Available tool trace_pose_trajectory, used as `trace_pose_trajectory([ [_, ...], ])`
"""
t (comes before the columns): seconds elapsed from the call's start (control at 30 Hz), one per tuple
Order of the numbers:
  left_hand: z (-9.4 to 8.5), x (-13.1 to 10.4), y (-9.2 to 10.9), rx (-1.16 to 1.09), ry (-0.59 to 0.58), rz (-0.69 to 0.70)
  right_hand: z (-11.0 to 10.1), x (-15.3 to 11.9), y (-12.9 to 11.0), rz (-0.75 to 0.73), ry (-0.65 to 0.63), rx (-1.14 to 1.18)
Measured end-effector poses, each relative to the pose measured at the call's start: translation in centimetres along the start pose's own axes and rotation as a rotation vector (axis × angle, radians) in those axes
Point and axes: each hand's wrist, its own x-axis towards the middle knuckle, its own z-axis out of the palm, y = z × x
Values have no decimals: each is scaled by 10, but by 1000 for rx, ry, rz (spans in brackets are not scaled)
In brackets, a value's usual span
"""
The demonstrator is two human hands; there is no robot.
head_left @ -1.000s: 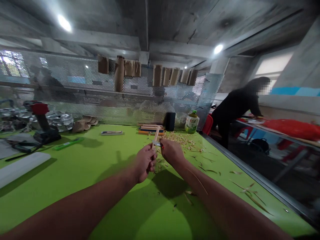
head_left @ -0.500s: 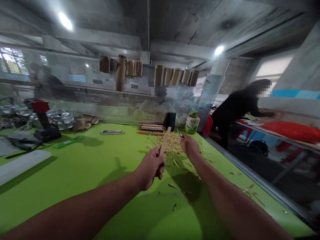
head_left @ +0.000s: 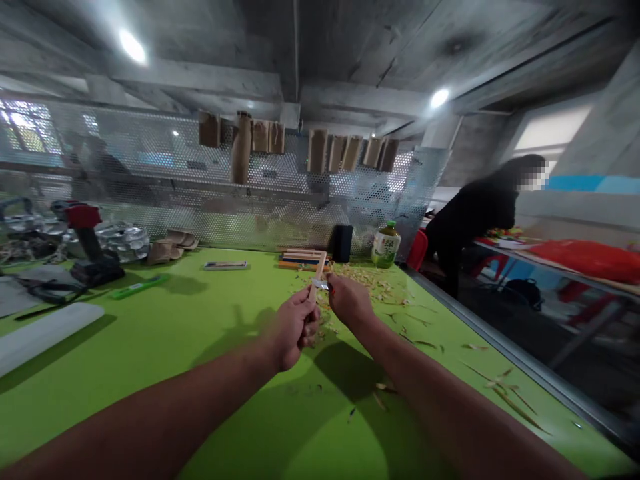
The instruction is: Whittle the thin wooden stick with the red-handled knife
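wood strip [head_left: 321,265]: pale, slim, tilted, above green tabletop [head_left: 200,320] | knife [head_left: 321,285]: silvery blade across strip

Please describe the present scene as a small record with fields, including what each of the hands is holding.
left hand: holds a thin wooden strip, tilted upward
right hand: holds a small knife, its blade at the strip
work surface: green table
on table, ahead: wood shavings, black upright object, green-capped bottle
on table, left: red-and-black power tool
background right: person in dark clothes, leaning at another table
unclear: exact blade contact
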Motion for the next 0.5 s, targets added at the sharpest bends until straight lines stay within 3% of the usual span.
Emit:
trace_pose_trajectory([
  [0.23,6,-4,4,-93,-16,-89,5,10,14,-12,87,6],
  [0.3,10,-13,2,-66,-15,-121,7,15,26,96,70,29],
  [0.43,18,-30,-7,-14,-252,-209,10,24,70,408,-41,77],
  [0.5,16,-27,-9,-42,-262,-165,11,25,85,468,-36,86],
])
